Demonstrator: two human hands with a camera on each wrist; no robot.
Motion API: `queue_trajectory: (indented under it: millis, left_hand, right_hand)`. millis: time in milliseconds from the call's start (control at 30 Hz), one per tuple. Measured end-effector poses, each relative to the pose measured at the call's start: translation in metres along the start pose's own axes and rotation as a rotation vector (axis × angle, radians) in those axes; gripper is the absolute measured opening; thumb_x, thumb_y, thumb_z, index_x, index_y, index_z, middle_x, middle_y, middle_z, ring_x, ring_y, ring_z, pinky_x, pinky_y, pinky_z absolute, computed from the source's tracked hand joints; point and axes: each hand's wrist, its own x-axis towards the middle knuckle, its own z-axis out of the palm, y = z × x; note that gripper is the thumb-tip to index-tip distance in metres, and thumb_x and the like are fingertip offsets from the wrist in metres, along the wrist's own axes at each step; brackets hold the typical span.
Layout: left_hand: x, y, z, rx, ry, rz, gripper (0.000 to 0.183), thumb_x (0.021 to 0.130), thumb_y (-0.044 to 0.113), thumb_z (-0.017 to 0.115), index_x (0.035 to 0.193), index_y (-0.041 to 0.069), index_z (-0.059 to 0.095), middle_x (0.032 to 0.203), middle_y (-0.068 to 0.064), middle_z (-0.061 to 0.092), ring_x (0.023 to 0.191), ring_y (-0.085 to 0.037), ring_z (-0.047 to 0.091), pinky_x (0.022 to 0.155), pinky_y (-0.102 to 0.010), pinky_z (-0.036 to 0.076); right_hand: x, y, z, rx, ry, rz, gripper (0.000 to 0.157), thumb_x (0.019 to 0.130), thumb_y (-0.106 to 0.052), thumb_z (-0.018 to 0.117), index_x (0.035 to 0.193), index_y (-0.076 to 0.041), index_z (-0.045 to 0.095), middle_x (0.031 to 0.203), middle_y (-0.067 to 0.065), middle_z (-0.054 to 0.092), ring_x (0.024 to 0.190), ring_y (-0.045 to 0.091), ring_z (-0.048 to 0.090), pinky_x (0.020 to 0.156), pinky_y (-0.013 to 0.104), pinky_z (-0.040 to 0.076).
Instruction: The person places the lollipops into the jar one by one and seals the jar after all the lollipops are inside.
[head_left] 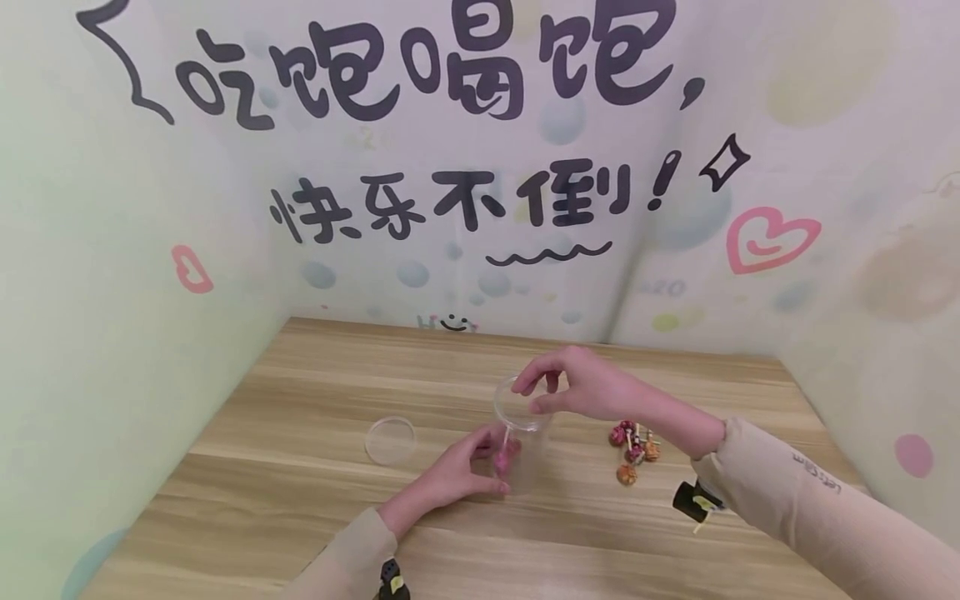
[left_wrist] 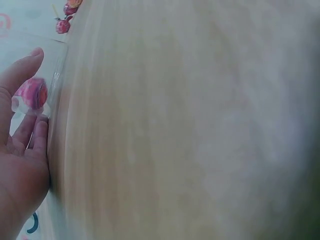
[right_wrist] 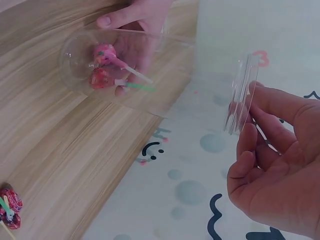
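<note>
A tall clear plastic jar (head_left: 525, 467) stands on the table with its mouth upward. My left hand (head_left: 461, 468) holds it low down, thumb on the near side and fingers around the back. Inside, near the bottom, lie a pink lollipop (right_wrist: 105, 54) and a red lollipop (right_wrist: 102, 78), their sticks pointing toward the mouth. Over the jar's mouth is my right hand (head_left: 581, 385), its fingers loosely bent with the fingertips right at the rim (right_wrist: 242, 95). No lollipop shows between those fingers. In the left wrist view, one lollipop (left_wrist: 35, 94) appears through the jar wall beside the left thumb.
Several wrapped lollipops (head_left: 634, 452) lie in a loose pile right of the jar, below the right forearm. A round clear lid (head_left: 390, 441) lies flat to the left. Printed wall sheets (head_left: 450, 292) border the wooden table (head_left: 300, 500) at the back and sides.
</note>
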Motion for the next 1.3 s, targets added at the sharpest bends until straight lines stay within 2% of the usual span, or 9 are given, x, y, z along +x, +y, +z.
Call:
queue_trajectory:
  millis: [167, 433, 633, 800, 933, 1100, 1167, 1300]
  left_hand:
    - [0.0, 0.001, 0.0, 0.005, 0.003, -0.009, 0.076, 0.078, 0.017, 0.084, 0.143, 0.011, 0.046, 0.138, -0.009, 0.059, 0.131, -0.028, 0.054, 0.113, -0.041, 0.044]
    - [0.001, 0.002, -0.001, -0.021, -0.022, 0.0, 0.069, 0.08, 0.015, 0.082, 0.14, 0.01, 0.047, 0.13, -0.005, 0.066, 0.128, -0.025, 0.057, 0.113, -0.033, 0.043]
    - [-0.001, 0.003, -0.001, -0.026, -0.006, -0.031, 0.078, 0.079, 0.015, 0.083, 0.146, 0.015, 0.043, 0.139, -0.008, 0.059, 0.13, -0.03, 0.055, 0.116, -0.049, 0.039]
    - [-0.001, 0.003, 0.0, -0.025, 0.002, -0.045, 0.082, 0.077, 0.014, 0.084, 0.147, 0.016, 0.042, 0.144, -0.011, 0.055, 0.131, -0.032, 0.055, 0.116, -0.054, 0.037]
    - [-0.001, 0.002, 0.0, -0.021, 0.001, -0.046, 0.079, 0.077, 0.014, 0.084, 0.145, 0.014, 0.044, 0.147, -0.012, 0.052, 0.132, -0.034, 0.054, 0.117, -0.056, 0.036]
    - [0.001, 0.0, 0.0, -0.013, -0.004, -0.039, 0.07, 0.077, 0.016, 0.084, 0.137, 0.01, 0.047, 0.146, -0.012, 0.053, 0.132, -0.033, 0.054, 0.117, -0.054, 0.037]
    - [0.001, -0.001, 0.0, -0.014, -0.006, -0.034, 0.069, 0.078, 0.016, 0.084, 0.136, 0.009, 0.048, 0.145, -0.012, 0.053, 0.131, -0.033, 0.055, 0.117, -0.053, 0.037]
    - [0.001, -0.001, 0.0, -0.021, -0.003, -0.034, 0.072, 0.077, 0.016, 0.084, 0.139, 0.011, 0.047, 0.143, -0.011, 0.055, 0.13, -0.032, 0.055, 0.116, -0.053, 0.037]
  right_hand:
    - [-0.003, 0.001, -0.001, 0.011, 0.015, -0.009, 0.021, 0.087, -0.011, 0.073, 0.109, -0.014, 0.073, 0.105, -0.002, 0.075, 0.085, 0.008, 0.062, 0.079, 0.027, 0.055]
    - [-0.012, 0.005, -0.003, 0.053, 0.085, 0.009, 0.023, 0.087, -0.013, 0.074, 0.109, -0.017, 0.072, 0.107, -0.001, 0.074, 0.085, 0.008, 0.064, 0.067, 0.022, 0.053]
    - [-0.031, 0.018, -0.002, 0.095, 0.202, 0.05, 0.022, 0.088, -0.015, 0.074, 0.11, -0.018, 0.072, 0.106, -0.001, 0.073, 0.087, 0.009, 0.061, 0.069, 0.023, 0.05]
    - [-0.052, 0.034, 0.002, 0.094, 0.29, 0.118, 0.021, 0.09, -0.017, 0.071, 0.111, -0.018, 0.071, 0.106, -0.003, 0.073, 0.088, 0.006, 0.061, 0.073, 0.022, 0.051]
    - [-0.066, 0.045, 0.012, 0.11, 0.304, 0.189, 0.021, 0.091, -0.019, 0.071, 0.112, -0.02, 0.07, 0.105, -0.004, 0.073, 0.085, 0.007, 0.063, 0.074, 0.022, 0.054]
    - [-0.079, 0.057, 0.03, 0.216, 0.28, 0.247, 0.023, 0.091, -0.02, 0.071, 0.113, -0.018, 0.069, 0.102, 0.003, 0.071, 0.076, 0.01, 0.063, 0.063, 0.024, 0.057]
    - [-0.084, 0.062, 0.038, 0.255, 0.277, 0.25, 0.023, 0.09, -0.02, 0.072, 0.113, -0.016, 0.069, 0.102, 0.006, 0.071, 0.075, 0.01, 0.063, 0.06, 0.025, 0.056]
    - [-0.09, 0.072, 0.052, 0.299, 0.279, 0.226, 0.024, 0.09, -0.015, 0.071, 0.113, -0.011, 0.069, 0.104, 0.008, 0.07, 0.078, 0.006, 0.063, 0.062, 0.025, 0.058]
